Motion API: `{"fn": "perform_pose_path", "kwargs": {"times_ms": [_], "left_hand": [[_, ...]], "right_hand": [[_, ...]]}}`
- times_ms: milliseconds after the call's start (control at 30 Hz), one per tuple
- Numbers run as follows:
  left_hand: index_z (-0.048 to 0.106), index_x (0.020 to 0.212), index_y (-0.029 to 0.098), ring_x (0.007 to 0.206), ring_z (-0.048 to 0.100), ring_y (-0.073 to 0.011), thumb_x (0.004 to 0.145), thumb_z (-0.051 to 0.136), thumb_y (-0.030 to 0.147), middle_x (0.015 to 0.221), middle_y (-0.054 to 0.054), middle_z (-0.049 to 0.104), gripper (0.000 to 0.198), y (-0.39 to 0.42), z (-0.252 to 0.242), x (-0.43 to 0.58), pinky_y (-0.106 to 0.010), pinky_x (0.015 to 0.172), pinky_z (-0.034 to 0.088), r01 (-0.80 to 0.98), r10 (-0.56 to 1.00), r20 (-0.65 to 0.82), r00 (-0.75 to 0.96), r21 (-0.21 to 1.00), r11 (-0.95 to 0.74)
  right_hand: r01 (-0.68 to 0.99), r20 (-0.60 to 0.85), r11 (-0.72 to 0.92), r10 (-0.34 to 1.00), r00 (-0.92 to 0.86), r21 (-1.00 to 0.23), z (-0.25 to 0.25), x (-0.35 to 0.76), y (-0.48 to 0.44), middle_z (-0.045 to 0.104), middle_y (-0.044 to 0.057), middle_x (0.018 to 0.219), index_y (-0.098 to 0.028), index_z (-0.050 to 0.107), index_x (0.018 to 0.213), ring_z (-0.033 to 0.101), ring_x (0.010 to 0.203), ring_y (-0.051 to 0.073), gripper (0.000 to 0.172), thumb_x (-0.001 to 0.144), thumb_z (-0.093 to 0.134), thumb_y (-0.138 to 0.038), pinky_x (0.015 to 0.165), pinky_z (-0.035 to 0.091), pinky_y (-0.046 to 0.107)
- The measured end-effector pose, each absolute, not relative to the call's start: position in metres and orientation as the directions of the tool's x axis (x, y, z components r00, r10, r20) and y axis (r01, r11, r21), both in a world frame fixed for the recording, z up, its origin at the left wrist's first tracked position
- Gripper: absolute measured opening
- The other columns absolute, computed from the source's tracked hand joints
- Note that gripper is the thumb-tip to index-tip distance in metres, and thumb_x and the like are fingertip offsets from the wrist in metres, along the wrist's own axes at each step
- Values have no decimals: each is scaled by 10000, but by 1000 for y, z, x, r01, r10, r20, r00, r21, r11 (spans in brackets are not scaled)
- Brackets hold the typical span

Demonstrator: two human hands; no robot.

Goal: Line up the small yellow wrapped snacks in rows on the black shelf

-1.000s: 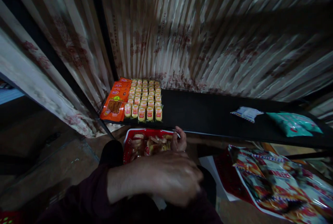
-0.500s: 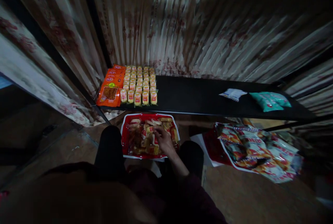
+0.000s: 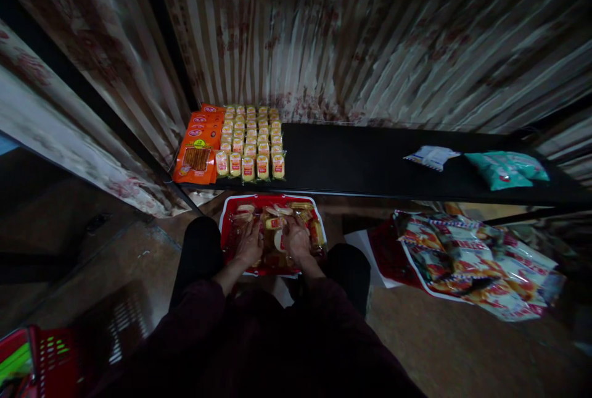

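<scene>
A red basket (image 3: 224,225) with a white rim sits between my knees, filled with small clear-wrapped snack cakes (image 3: 277,260). My left hand (image 3: 250,245) reaches into its left half, fingers stretched over the packets. In the right half, my right hand (image 3: 296,239) lies over more packets with its fingers extended. A yellow wrapped cake (image 3: 274,223) with a red label lies between the two hands. My fingertips are dim and partly lost among the wrappers. Beyond the basket, similar wrapped cakes (image 3: 250,145) stand in rows on the black shelf (image 3: 342,160).
Orange snack bags (image 3: 197,148) overlap at the shelf's left end. A white packet (image 3: 432,157) and teal packets (image 3: 502,169) lie toward its right. A second basket (image 3: 393,253) holds large snack bags (image 3: 472,259). Another red basket (image 3: 55,358) stands low left. Black posts frame the shelf.
My left hand has come into the basket beside the right one. My right hand has shifted slightly right, away from the yellow cake. The view has moved, showing the lower-left basket.
</scene>
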State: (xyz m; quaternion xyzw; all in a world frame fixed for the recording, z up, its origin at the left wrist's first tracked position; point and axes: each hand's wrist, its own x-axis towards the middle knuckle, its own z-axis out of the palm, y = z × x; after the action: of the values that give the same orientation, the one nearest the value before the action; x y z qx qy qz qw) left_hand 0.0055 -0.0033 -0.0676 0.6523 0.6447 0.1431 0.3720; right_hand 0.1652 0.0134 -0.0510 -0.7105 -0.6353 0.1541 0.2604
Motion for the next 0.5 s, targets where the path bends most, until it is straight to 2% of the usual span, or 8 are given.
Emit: {"fn": "perform_pose_path", "kwargs": {"times_ms": [67,133,267,400,500], "left_hand": [[319,1436,131,1432,198,-217,836,425,127,1530,-142,274,609,8,-70,22,-401,1169,175,730,951,-277,135,677,94],[323,1431,83,1433,193,-229,838,405,118,1518,-163,291,599,20,-71,33,-383,1172,166,744,939,-295,180,665,66],[391,1395,109,1396,283,-253,814,434,93,1466,-177,377,583,33,-73,39,-395,1141,233,770,944,-296,144,632,81],[557,1213,165,1273,439,-257,794,541,162,1322,-157,529,420,32,-77,29,-377,1057,341,776,948,-300,104,621,111],[607,1052,166,1122,544,-231,763,585,150,1163,-128,615,290,28,-84,19,-347,974,401,719,952,-305,14,665,203]], "right_hand": [[840,128,-54,981,146,-540,-56,165,18,664,139,1087,-186,654,1047,602,1005,258,343,749,493,-127,909,438,400],[844,140,-50,979,146,-534,-62,166,20,667,141,1090,-186,653,1035,591,1038,268,331,744,500,-144,938,421,423],[822,146,18,986,79,-569,-70,168,19,667,119,1101,-195,645,1045,566,1104,257,342,752,473,-149,1005,379,440],[805,128,13,989,79,-593,-73,168,16,657,113,1109,-183,650,1043,551,1110,250,349,760,450,-141,1006,390,425],[772,143,-4,982,122,-635,-66,164,12,640,105,1131,-173,645,1060,528,1129,240,371,754,441,-126,996,410,405]]}}
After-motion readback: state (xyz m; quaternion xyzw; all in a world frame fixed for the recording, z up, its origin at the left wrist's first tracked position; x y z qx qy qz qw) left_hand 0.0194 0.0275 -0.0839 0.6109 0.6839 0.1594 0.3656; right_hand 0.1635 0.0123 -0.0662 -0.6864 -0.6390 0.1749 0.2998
